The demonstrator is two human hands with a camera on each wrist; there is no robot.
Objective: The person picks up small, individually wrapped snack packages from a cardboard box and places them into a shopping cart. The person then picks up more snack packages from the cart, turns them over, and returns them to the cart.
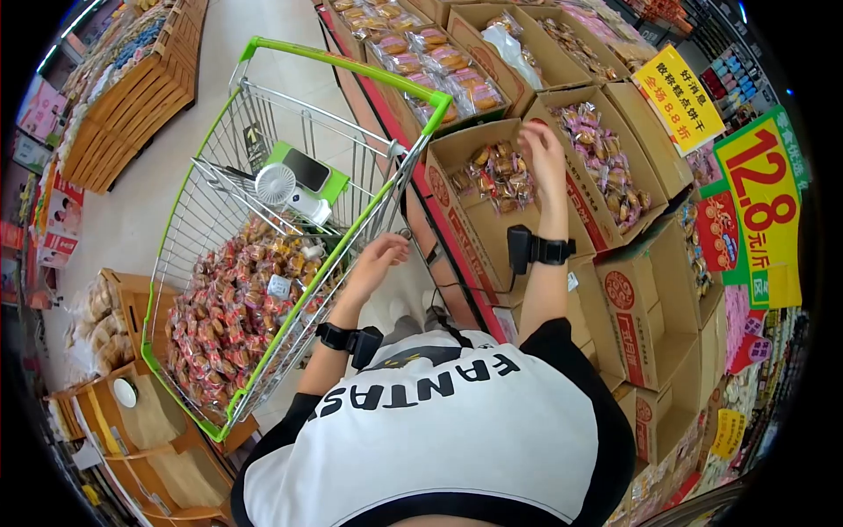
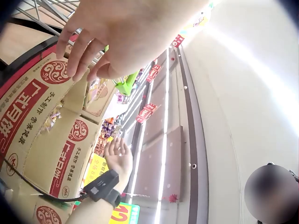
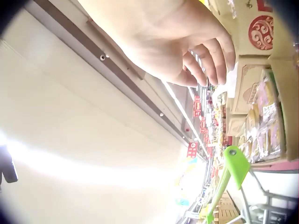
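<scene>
In the head view my right hand (image 1: 544,160) is over a cardboard box (image 1: 479,255) with a small heap of wrapped pastries (image 1: 500,176) in it. Nothing shows in its loosely bent fingers, and the right wrist view (image 3: 182,44) agrees. My left hand (image 1: 376,262) hangs beside the green-edged shopping cart (image 1: 307,309), fingers relaxed and holding nothing. The left wrist view shows that hand (image 2: 117,37) with loosely bent fingers in front of the boxes. A large pile of red-wrapped packets (image 1: 233,325) fills the near end of the cart.
A white handheld fan (image 1: 277,184) and a phone (image 1: 307,169) lie on the cart's child seat. Boxes of purple-wrapped pastries (image 1: 606,162) and bagged cakes (image 1: 439,66) adjoin the right hand's box. Yellow price signs (image 1: 760,198) stand at right. A wooden display (image 1: 145,88) is across the aisle.
</scene>
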